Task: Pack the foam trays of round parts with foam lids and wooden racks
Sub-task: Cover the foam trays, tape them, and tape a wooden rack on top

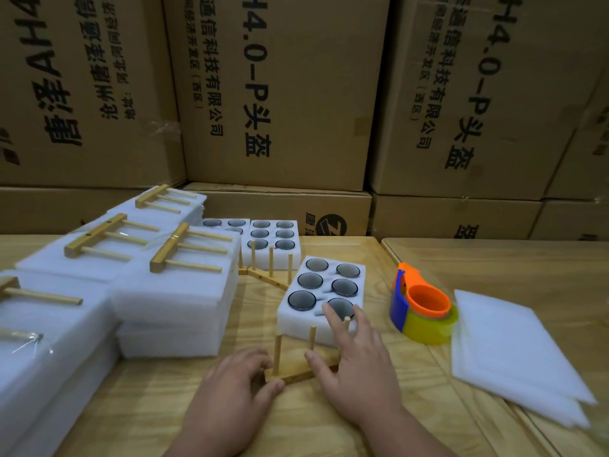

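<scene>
Pegs up, the wooden rack (298,366) stands on the bench (329,417) at lower centre of the frame, its base bar running left-to-right with a slight upward slant toward the right, directly below the near edge of the open foam tray (321,295). Your left hand (237,387) pinches the bar's left end, fingers curled round it by the leftmost peg. Your right hand (354,357) lies spread and relaxed over the bar's right end, its index finger reaching up onto the tray beside the nearest round part (341,306). Both hands are on the rack, so neither has to travel. I judge the tray still needs a lid; the loose foam lids (514,354) sit at lower right, beyond the tape dispenser (420,311), nearer your right hand.
</scene>
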